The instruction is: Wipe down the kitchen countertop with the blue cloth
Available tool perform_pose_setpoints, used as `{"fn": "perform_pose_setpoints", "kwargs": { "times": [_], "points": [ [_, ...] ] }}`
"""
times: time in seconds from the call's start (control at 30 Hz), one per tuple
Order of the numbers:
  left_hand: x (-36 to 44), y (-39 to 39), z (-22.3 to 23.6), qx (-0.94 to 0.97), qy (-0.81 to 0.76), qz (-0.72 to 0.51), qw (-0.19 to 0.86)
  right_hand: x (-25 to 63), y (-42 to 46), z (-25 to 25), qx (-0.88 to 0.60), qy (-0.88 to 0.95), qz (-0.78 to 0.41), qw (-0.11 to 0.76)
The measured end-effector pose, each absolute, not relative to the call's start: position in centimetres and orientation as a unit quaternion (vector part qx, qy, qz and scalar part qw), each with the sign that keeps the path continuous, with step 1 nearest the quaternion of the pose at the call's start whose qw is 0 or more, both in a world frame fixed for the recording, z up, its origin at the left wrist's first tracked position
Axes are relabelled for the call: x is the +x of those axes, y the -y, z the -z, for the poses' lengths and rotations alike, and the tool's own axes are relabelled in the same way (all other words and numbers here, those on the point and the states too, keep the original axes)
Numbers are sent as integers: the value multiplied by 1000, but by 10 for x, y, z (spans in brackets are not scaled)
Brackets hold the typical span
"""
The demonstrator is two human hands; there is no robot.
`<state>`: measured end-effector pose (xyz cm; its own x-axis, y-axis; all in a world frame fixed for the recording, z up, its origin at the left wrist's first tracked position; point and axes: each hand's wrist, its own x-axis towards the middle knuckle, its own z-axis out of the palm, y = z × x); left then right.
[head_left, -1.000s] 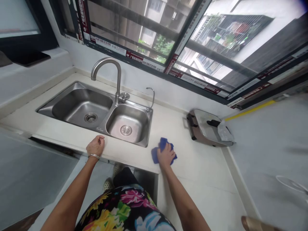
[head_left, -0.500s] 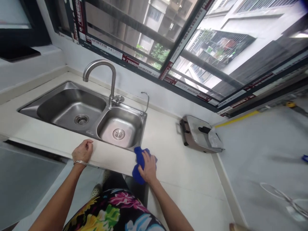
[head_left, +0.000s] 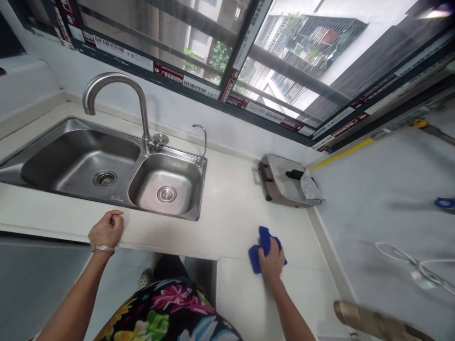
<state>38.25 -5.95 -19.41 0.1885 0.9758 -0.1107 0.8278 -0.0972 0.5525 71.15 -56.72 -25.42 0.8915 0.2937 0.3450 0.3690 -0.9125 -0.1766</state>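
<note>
My right hand (head_left: pixel 272 261) presses a bunched blue cloth (head_left: pixel 255 258) onto the white countertop (head_left: pixel 227 227), to the right of the sink, with its fingers closed over the cloth. Near the counter's front edge, below the sink, my left hand (head_left: pixel 106 230) rests with curled fingers and a bracelet at the wrist; nothing shows in it. The steel double sink (head_left: pixel 122 189) has a large bowl on the left and a smaller one on the right. Behind it stand a curved faucet (head_left: pixel 144 113) and a thin small spout (head_left: pixel 205 142).
A rectangular electric pan (head_left: pixel 284 182) with a glass lid and a plastic bag on top sits at the counter's back right. A brown roll-shaped object (head_left: pixel 369 319) lies at lower right. White cable (head_left: pixel 401 258) hangs along the right wall. A window frame (head_left: pixel 199 85) runs behind the counter.
My right hand has slid the blue cloth rightward across the counter, away from the sink's corner. The left hand stays on the front edge, and the view has shifted to the right.
</note>
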Motion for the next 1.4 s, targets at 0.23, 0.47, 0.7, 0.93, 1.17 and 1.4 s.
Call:
{"fn": "perform_pose_setpoints", "kwargs": {
  "times": [0.23, 0.47, 0.7, 0.93, 1.17, 1.4],
  "points": [
    [384, 57, 190, 724, -626, -118, 266, 768, 570, 247, -990, -18, 131, 57],
    [390, 58, 190, 709, -649, -118, 251, 836, 524, 235, -992, -102, 65, 33],
    [391, 57, 193, 701, -664, -110, 236, 879, 466, 230, -996, -76, 18, 39],
    [391, 55, 191, 717, -654, -103, 218, 851, 398, 234, -994, 75, 26, 70],
    [391, 57, 183, 718, -653, -95, 219, 768, 364, 236, -937, 309, 77, 146],
    [387, 58, 185, 715, -651, -100, 234, 690, 430, 243, -899, 401, 108, 139]
  ]
}}
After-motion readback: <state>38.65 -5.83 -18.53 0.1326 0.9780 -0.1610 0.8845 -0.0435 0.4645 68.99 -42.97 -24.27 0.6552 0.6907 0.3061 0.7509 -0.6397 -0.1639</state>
